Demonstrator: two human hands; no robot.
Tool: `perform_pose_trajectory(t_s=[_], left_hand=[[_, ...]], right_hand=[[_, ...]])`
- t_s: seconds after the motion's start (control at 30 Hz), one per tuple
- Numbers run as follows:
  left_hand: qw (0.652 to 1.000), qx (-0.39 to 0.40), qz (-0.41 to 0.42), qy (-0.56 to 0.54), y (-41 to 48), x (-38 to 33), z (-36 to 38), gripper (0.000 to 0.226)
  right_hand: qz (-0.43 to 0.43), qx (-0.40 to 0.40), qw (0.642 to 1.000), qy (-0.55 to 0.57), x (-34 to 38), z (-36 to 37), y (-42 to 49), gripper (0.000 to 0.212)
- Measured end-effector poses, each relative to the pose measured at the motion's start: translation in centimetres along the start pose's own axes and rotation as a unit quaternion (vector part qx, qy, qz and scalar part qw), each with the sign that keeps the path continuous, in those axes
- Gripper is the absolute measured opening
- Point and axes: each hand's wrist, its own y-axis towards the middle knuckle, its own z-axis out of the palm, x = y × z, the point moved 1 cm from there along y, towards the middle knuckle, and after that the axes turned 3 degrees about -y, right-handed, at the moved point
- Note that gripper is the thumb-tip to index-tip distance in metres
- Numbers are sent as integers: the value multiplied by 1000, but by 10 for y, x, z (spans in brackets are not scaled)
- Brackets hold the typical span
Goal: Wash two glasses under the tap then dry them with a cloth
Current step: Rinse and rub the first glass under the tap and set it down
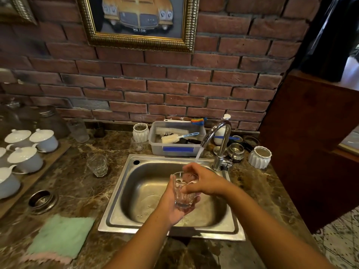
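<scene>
1. So, the glass in hand (184,193) is over the sink (113,200), mid-basin, just in front of & below the tap (219,136). Water's running; the stream (198,155) drops behind the right grip (204,181), can't tell if it lands in the glass.
2. Under it, the left grip (172,206): fingers curled round the lower wall & base, cupping from beneath, glass roughly upright.
3. At the top, the right grip is half closed over the rim, some fingertips apparently inside; exact contact hard to read through the glass.
4. Handling, my guess: small faceted tumbler, light, rigid, brittle, thinnest at the rim. Wet = slippery, & the steel basin below wouldn't forgive a drop. Best hold is low on the faceted wall w/ palm under the base; facets give purchase. Go easy on the rim.
5. The second glass (97,165) stands upright just left of the sink's far-left corner, untouched. Probably next.
6. The cloth (60,235), green w/ pink edge, lies flat left of the sink's near corner, well apart from both grips.
7. The surface (77,191): dark marbled stone, glossy. Behind the sink: plastic tub (174,146) w/ brushes, white ribbed pots (140,132) either side. Far left of the sink: white lidded cups (25,158) on a board.
8. Room: brick wall (174,84) behind the sink, gilt-framed car picture (138,18) above; wood panel (310,142) to the sink's right.
</scene>
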Motion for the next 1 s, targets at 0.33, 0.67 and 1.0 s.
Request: perform_pose_trajectory(t_s=[0.33, 0.67, 1.0], left_hand=[[916, -124, 81, 373, 15, 24, -8, 46], [572, -65, 175, 799, 37, 114, -35, 82], [483, -93, 188, 850, 64, 143, -54, 88]], right_hand=[[26, 175, 933, -314, -5, -10, -3, 71], [75, 74, 936, -336, -101, -53, -25, 75], [136, 12, 902, -410, -178, -142, -8, 80]])
